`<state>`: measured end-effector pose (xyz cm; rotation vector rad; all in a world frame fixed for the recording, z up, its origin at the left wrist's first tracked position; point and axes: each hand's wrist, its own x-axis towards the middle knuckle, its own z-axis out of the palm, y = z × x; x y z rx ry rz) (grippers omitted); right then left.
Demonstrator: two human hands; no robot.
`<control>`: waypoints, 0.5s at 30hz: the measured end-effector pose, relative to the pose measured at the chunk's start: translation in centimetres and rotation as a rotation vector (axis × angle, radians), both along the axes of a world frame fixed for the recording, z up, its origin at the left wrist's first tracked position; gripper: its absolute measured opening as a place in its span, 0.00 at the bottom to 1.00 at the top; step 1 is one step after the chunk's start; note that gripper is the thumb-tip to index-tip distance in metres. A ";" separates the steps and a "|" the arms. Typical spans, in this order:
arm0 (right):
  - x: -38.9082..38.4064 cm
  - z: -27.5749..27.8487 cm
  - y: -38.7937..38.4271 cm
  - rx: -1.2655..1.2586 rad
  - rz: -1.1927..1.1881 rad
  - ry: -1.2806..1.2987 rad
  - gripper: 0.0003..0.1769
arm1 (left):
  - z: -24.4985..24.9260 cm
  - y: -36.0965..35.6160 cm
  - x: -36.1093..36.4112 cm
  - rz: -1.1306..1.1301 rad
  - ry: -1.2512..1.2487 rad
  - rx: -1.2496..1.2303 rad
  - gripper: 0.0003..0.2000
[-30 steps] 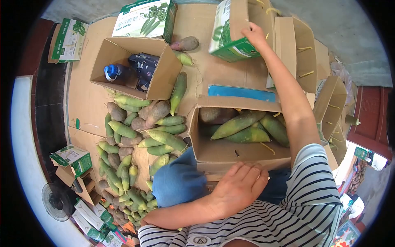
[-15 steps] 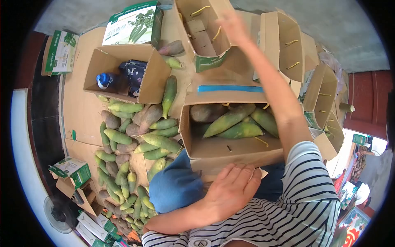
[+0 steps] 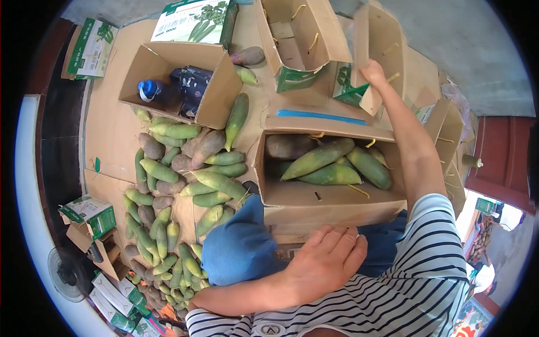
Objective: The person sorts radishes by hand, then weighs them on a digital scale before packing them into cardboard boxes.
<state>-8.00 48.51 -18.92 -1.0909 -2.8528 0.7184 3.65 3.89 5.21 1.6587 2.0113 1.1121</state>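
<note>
My left hand (image 3: 328, 255) lies back-up with its fingers stretched out, near the front wall of an open cardboard box (image 3: 331, 212). That box holds several green radishes (image 3: 321, 158) and a darker purplish one (image 3: 289, 147); yellow cord handles show on its walls. Reaching far out, my right hand (image 3: 374, 73) grips the near end of another open cardboard box (image 3: 382, 33), at its edge by a folded flap. Some of those fingers are hidden behind the cardboard.
Loose green radishes (image 3: 163, 168) are piled at left. A box (image 3: 222, 92) with a blue-capped bottle (image 3: 149, 90) stands behind them. Other open boxes stand at the back (image 3: 306, 70) and right (image 3: 449, 121). A blue strip (image 3: 320, 117) lies behind the filled box.
My right hand has moved rightward from the back box to the box beside it and taken hold of its end. That box has tilted and shifted. The view has shifted a little.
</note>
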 end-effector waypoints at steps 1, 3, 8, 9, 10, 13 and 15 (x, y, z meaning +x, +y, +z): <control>-1.2 -0.3 -0.7 0.037 0.046 0.006 0.20 | -0.1 0.1 0.1 0.003 0.003 -0.005 0.18; -3.5 -0.5 -2.1 0.112 0.139 0.016 0.19 | -0.1 0.1 0.2 0.008 0.009 -0.012 0.18; -6.8 0.0 -4.6 0.129 0.219 0.073 0.16 | 0.0 0.3 0.5 0.059 -0.009 0.009 0.17; -7.1 0.2 -4.6 0.142 0.254 0.067 0.16 | 0.0 0.3 0.6 0.061 -0.012 0.009 0.17; -7.5 -0.4 -4.0 0.157 0.272 0.028 0.18 | 0.1 0.2 0.7 0.061 -0.015 0.012 0.17; -6.3 3.0 -5.4 0.298 0.281 -0.122 0.26 | 0.1 0.0 1.3 0.072 -0.014 0.038 0.16; -4.9 5.3 -6.0 0.429 0.295 -0.101 0.28 | 0.1 0.1 1.8 0.075 -0.002 0.074 0.16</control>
